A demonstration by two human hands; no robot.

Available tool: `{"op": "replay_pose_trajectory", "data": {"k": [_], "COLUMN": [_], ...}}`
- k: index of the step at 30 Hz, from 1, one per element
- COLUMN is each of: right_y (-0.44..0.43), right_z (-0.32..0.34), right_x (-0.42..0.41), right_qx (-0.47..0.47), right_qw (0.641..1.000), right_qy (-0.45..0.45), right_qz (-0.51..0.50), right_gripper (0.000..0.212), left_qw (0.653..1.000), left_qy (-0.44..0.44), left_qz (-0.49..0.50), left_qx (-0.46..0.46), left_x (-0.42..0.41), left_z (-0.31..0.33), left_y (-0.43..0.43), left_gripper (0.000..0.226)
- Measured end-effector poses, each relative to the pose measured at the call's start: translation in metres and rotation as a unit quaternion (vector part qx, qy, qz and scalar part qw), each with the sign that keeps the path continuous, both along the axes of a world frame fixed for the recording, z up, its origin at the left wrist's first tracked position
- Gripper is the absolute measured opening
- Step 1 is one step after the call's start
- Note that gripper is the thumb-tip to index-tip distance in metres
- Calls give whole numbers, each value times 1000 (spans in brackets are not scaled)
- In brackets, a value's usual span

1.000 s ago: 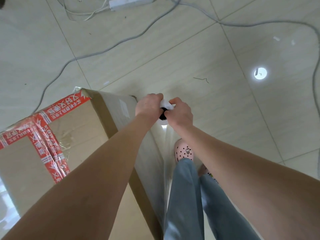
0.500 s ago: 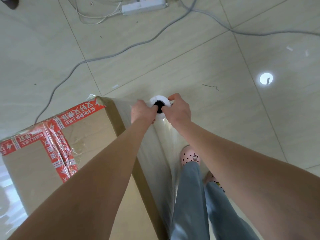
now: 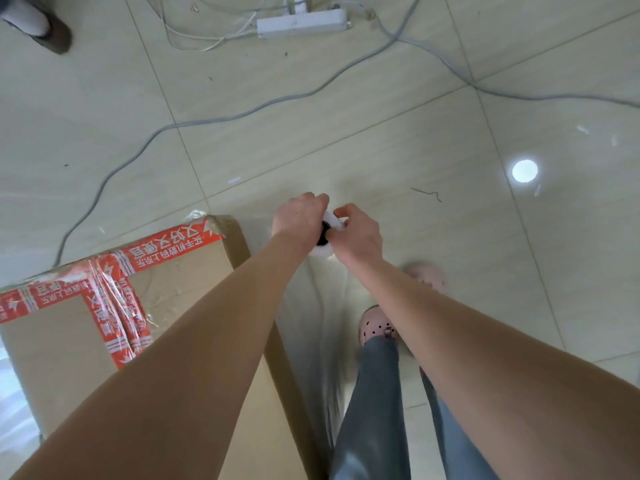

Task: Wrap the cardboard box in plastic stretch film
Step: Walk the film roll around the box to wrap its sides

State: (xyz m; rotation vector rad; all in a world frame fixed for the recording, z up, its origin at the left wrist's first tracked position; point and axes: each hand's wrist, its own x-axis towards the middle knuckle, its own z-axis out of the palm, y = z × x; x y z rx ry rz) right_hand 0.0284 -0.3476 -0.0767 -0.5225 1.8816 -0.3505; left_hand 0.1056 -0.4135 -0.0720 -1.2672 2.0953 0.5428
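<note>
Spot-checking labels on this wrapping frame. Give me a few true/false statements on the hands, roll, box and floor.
1. The left hand and right hand both grip the film roll. True.
2. The cardboard box is sealed with blue tape. False: the tape is red.
3. A power strip lies on the floor beyond the box. True.
4. The roll rests on the box top. False: it is held beside the box, off its top.
</note>
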Motion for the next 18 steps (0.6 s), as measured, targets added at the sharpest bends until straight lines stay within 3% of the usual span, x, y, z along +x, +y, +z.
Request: {"op": "replay_pose_trajectory", "data": {"k": [7,9,13,18], "right_y": [-29,-38,-51,-82], "right_z": [1,2,0,-1], "right_x": [-3,-6,-7,-8], "right_qx": [-3,-1,7,-11], "right_qw": [998,996,996,996], "right_qy": [2,4,5,-21], "right_qz": [64,84,90,81], "right_gripper": [34,35,44,43], "left_qw": [998,993,952,893], "left_qy": [-25,-20,19,61], "left_qz": [55,118,304,446], "left_qx": [2,15,26,13], "left_x": [4,7,18,25], "left_z": [-6,-7,-9,-9], "left_y": [-22,-27,-39,-53], "left_gripper": [21,20,17,18]}}
